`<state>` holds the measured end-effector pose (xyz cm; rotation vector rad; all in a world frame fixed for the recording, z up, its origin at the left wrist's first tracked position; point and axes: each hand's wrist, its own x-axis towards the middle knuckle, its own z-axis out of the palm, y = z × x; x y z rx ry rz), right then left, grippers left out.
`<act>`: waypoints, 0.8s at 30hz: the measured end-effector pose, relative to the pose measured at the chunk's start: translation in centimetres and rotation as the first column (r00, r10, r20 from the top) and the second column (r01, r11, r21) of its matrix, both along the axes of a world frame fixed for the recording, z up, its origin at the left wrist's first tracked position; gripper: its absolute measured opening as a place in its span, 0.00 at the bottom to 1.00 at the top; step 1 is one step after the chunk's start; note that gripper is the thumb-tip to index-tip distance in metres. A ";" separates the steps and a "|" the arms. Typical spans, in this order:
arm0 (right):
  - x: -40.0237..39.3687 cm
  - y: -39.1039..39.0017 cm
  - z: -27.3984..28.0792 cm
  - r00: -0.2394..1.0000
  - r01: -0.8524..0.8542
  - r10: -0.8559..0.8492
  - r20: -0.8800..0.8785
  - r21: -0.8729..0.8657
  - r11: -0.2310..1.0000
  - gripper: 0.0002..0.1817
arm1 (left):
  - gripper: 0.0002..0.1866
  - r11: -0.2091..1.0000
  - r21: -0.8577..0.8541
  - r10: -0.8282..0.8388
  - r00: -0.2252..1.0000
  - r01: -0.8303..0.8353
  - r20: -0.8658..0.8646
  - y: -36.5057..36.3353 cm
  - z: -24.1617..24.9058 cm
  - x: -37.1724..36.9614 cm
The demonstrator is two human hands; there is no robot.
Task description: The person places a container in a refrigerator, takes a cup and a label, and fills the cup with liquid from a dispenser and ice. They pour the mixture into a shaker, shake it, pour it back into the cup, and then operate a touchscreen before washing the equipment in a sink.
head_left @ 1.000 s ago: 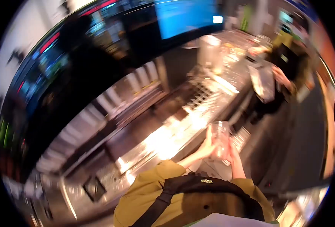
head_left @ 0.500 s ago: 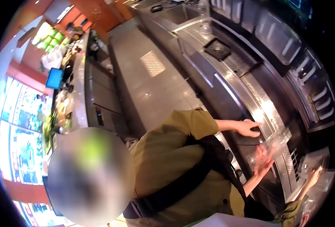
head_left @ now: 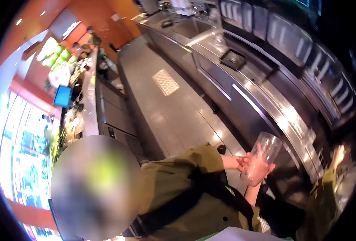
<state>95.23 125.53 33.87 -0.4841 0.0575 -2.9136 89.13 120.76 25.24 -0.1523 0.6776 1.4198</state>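
My left hand [head_left: 338,156] is at the far right edge, blurred, its olive sleeve [head_left: 326,193] rising from the lower right. Its fingers are at a clear plastic container [head_left: 348,154], which shows only faintly against the dark background. My right hand is out of view. Close on my left stands a co-worker in an olive shirt [head_left: 174,172] with a dark apron strap. The co-worker's two hands [head_left: 268,172] hold a tall clear cup [head_left: 267,146], tilted, in front of the counter.
A steel counter [head_left: 284,116] runs up the right side, with a dark square tray [head_left: 232,59] and a sink [head_left: 192,28]. Clear bins [head_left: 289,39] line its back. Across the tiled floor [head_left: 146,100] is another counter with a blue screen [head_left: 62,96].
My left hand and the clear container have moved up in view. The co-worker's hands, apart before, have come together around the clear cup, away from the counter. My view has shifted slightly.
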 end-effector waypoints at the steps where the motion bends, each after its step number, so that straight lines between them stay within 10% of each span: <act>1: 0.2 0.3 -0.6 1.000 -0.015 0.015 -0.013 0.024 1.000 0.59 | 0.22 1.000 0.006 -0.012 1.000 0.011 0.003 -0.8 0.3 -0.3; 8: -2.1 2.5 5.2 0.965 0.144 -0.205 0.164 0.321 0.936 0.55 | 0.09 1.000 0.016 -0.025 0.999 0.025 0.020 -5.3 5.2 -7.8; 10: -3.4 2.5 6.1 0.959 0.232 -0.268 0.089 0.291 0.928 0.53 | 0.12 0.948 0.255 -0.128 0.963 0.188 -0.235 -3.9 6.6 -10.4; 11: -4.5 2.0 5.7 0.972 0.219 -0.234 0.032 0.242 0.945 0.52 | 0.13 0.910 0.357 -0.238 0.971 0.209 0.038 -2.8 2.8 -12.5; 16: -5.7 0.3 6.1 0.954 0.293 -0.297 -0.048 0.370 0.882 0.53 | 0.17 0.928 0.277 -0.261 0.965 0.251 0.000 -0.1 4.9 -9.0; 20: -2.8 4.4 6.7 0.943 0.331 -0.321 -0.093 0.131 0.935 0.50 | 0.21 0.875 0.406 -0.332 0.937 0.264 0.106 0.3 7.1 -9.0; 22: -1.4 4.6 7.4 0.897 0.441 -0.434 -0.083 0.147 0.885 0.50 | 0.22 0.869 0.318 -0.338 0.924 0.380 -0.182 0.4 13.1 -7.3; 24: -1.0 3.7 7.4 0.897 0.442 -0.433 -0.087 0.159 0.883 0.51 | 0.23 0.687 0.613 -0.639 0.727 0.391 0.252 2.7 5.9 -10.6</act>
